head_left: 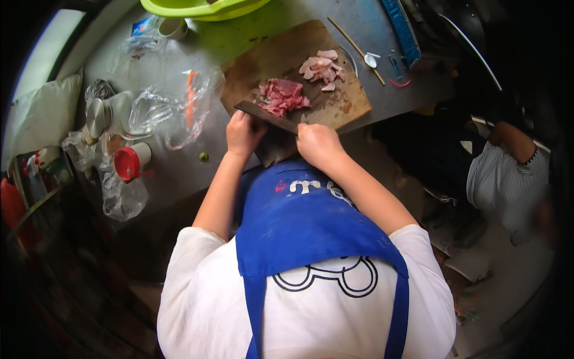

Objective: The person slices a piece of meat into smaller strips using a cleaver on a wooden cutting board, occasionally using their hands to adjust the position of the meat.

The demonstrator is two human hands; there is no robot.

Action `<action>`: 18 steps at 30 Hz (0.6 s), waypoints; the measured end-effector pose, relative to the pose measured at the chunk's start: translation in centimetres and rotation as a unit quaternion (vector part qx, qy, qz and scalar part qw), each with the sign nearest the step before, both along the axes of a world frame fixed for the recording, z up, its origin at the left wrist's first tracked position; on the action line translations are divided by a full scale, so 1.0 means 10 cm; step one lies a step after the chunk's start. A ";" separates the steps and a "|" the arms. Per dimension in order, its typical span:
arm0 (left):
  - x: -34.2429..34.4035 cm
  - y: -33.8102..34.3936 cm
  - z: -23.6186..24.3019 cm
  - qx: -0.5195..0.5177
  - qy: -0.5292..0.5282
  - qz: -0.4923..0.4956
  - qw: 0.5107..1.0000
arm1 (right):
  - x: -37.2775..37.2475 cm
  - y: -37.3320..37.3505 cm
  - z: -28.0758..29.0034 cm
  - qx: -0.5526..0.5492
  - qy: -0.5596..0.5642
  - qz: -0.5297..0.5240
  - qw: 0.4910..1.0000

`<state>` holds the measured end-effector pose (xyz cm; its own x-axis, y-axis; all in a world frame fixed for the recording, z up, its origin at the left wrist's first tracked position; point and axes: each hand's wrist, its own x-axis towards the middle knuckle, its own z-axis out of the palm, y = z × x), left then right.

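A wooden cutting board (350,110) lies at an angle on the metal counter. On its middle sits a pile of sliced red meat (282,96), with paler pink-white pieces (323,67) heaped farther right. A dark-bladed cleaver (266,115) spans the board's near side, just in front of the red meat. My right hand (320,145) is closed round the cleaver's right end, where the handle is hidden in the fist. At the blade's left end, the curled fingers of my left hand (242,134) are against it; their tips are partly hidden.
Clear plastic bags (167,110), a red-lidded jar (127,163) and a metal-lidded jar (98,118) stand left. A lime-green basin (203,11) is at the back. A stick (347,39) and a white spoon (371,61) lie right of the board. Another person's arm (514,143) shows at right.
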<state>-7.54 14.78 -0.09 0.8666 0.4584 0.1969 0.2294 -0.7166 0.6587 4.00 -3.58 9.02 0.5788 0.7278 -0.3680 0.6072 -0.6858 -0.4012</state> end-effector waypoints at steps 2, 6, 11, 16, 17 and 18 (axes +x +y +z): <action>0.00 0.01 -0.06 0.028 -0.018 0.003 0.999 | -0.04 -0.05 0.05 -0.014 0.004 -0.001 1.000; 0.04 0.01 -0.02 -0.013 0.009 -0.007 1.000 | 0.04 0.16 -0.05 0.006 0.012 0.021 1.000; 0.05 0.02 -0.01 0.022 0.019 -0.026 0.999 | 0.05 0.53 -0.17 -0.010 0.022 0.015 1.000; 0.01 0.01 -0.06 0.018 -0.006 -0.011 1.000 | -0.02 0.08 0.01 0.004 -0.001 0.016 1.000; -0.01 0.02 -0.08 0.015 -0.019 -0.012 1.000 | -0.04 0.01 0.09 -0.012 0.004 0.008 1.000; 0.00 0.02 -0.07 0.012 -0.013 -0.015 1.000 | -0.03 -0.04 0.13 -0.027 0.007 -0.004 1.000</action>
